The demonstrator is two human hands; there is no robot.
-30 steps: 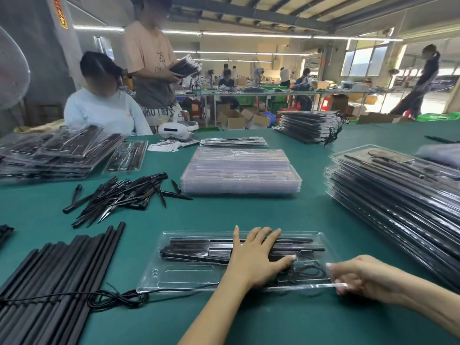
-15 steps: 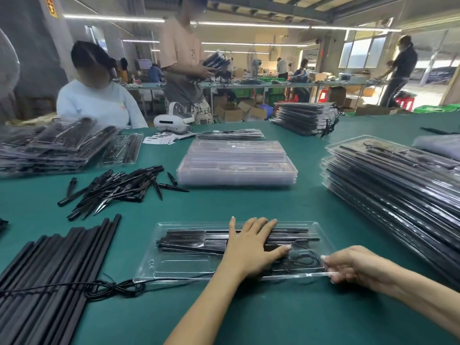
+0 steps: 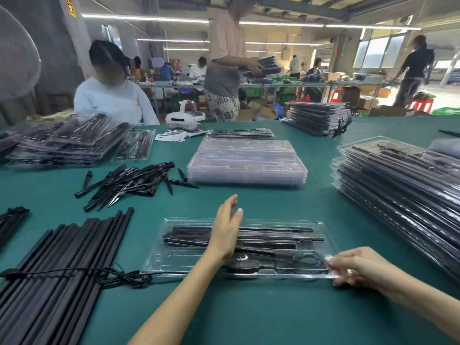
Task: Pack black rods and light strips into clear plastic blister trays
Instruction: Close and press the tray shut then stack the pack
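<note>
Nearest the camera, on green table (image 3: 261, 314): clear blister tray (image 3: 174, 260) lying flat, loaded with black rods (image 3: 273, 236) side by side plus a coiled cable (image 3: 307, 261) in the lower right pocket. Right hand (image 3: 358, 268) at tray's right end, fingertips pinching the rim. Left hand (image 3: 227, 226) raised edge-on over tray middle, fingers straight and together, gripping nothing; contact with tray cannot be told. Left of tray: bundle of long black strips (image 3: 57, 270) tied across with a black cord (image 3: 117, 276). Further back left: loose heap of short black pointed pieces (image 3: 132, 185). Centre: stack of empty clear trays (image 3: 246, 161). Right: tall stack of filled trays (image 3: 403, 190). Far left: more filled trays (image 3: 67, 143), blurred. Beyond: white headset (image 3: 184, 119), seated person in pale top (image 3: 112, 99), standing person carrying trays (image 3: 224, 70).
</note>
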